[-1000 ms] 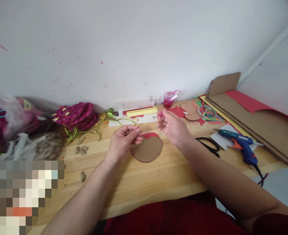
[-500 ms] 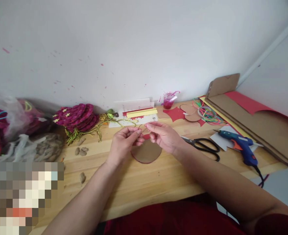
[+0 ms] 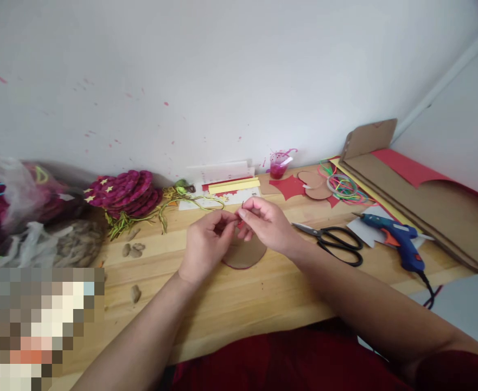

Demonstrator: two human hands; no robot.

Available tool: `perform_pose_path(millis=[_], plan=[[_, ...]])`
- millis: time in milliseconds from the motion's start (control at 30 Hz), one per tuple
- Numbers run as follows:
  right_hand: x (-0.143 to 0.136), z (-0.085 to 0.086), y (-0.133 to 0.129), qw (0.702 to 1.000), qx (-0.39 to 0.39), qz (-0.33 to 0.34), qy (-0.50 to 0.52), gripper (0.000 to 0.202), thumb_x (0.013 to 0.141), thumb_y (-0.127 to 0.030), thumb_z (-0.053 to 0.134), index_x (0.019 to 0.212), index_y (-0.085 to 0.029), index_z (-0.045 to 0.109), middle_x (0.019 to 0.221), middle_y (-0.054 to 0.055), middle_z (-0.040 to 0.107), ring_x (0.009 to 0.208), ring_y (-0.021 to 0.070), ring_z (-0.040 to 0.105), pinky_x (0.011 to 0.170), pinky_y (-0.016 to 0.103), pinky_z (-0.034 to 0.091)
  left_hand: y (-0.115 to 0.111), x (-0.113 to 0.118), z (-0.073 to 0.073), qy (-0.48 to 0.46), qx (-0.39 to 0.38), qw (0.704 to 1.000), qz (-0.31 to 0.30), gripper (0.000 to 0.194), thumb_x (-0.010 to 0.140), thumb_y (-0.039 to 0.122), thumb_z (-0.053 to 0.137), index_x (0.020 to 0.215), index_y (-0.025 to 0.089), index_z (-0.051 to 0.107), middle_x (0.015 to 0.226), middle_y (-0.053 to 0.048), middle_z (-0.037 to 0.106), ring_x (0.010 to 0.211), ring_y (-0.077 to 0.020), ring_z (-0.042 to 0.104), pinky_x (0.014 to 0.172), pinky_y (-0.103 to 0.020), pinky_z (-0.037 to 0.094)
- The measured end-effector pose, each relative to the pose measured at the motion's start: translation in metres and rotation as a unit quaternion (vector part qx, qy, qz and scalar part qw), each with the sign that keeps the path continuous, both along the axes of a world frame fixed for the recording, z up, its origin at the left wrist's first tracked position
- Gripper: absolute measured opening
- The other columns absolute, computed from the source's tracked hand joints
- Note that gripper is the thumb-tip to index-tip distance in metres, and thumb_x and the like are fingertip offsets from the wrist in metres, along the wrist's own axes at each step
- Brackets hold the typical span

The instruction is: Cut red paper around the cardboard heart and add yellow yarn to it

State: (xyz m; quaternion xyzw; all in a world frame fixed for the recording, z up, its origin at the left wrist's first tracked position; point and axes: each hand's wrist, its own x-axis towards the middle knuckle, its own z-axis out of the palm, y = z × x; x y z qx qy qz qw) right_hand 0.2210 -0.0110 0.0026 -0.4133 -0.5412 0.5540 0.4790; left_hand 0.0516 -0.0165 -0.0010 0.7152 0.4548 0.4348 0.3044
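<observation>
On the table (image 3: 230, 304), the left hand (image 3: 206, 244) and right hand (image 3: 265, 225) pinch 1 thin cord (image 3: 242, 209) together above the brown cardboard disc (image 3: 244, 255). Such a fine strand could easily slip free or land off-center.

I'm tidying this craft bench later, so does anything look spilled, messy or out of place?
Yes. Pink-red paint specks are spattered across the white wall behind the wooden bench, and the small clear plastic cup of pink paint has paint smeared on it. The black-handled scissors lie open beside the right hand.
</observation>
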Motion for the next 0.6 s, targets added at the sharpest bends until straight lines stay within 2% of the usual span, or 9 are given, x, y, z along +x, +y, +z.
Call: perform_pose_path(millis=[267,333,467,600], plan=[[0.006,0.001,0.003,0.998,-0.061,0.024,-0.005,0.024,0.085,-0.038,0.077,0.086,-0.015,0.069,0.069,0.0,0.068,0.054,0.0094,0.065,0.048,0.019,0.054,0.001,-0.001,-0.001,0.058,0.105,0.993,0.019,0.006,0.09,0.015,0.065,0.089,0.019,0.068,0.08,0.001,0.072,0.068,-0.0112,0.065,0.067,-0.022,0.051],[0.009,0.002,0.005,0.997,-0.07,0.037,-0.011,0.024,0.084,-0.037,0.077,0.086,-0.013,0.072,0.069,0.001,0.069,0.054,0.0091,0.065,0.048,0.019,0.054,0.002,-0.002,-0.003,0.063,0.131,0.989,0.021,0.008,0.091,0.015,0.065,0.097,0.018,0.069,0.084,0.0,0.073,0.071,-0.0115,0.066,0.07,-0.023,0.052],[0.014,0.002,0.007,0.996,-0.069,0.053,-0.031,0.022,0.085,-0.033,0.076,0.092,-0.012,0.076,0.072,0.003,0.072,0.054,0.0092,0.064,0.048,0.019,0.053,0.003,-0.004,-0.007,0.103,0.194,0.975,0.01,0.029,0.095,0.016,0.062,0.124,0.02,0.068,0.092,-0.004,0.074,0.075,-0.0126,0.067,0.07,-0.024,0.053],[0.015,0.003,0.007,0.994,-0.077,0.051,-0.059,0.013,0.086,-0.025,0.075,0.084,-0.012,0.075,0.061,0.002,0.068,0.052,0.0098,0.063,0.046,0.019,0.051,0.006,-0.006,-0.011,0.13,0.246,0.96,-0.026,0.027,0.096,0.015,0.061,0.121,0.019,0.072,0.096,-0.006,0.075,0.08,-0.0145,0.069,0.071,-0.025,0.054]])
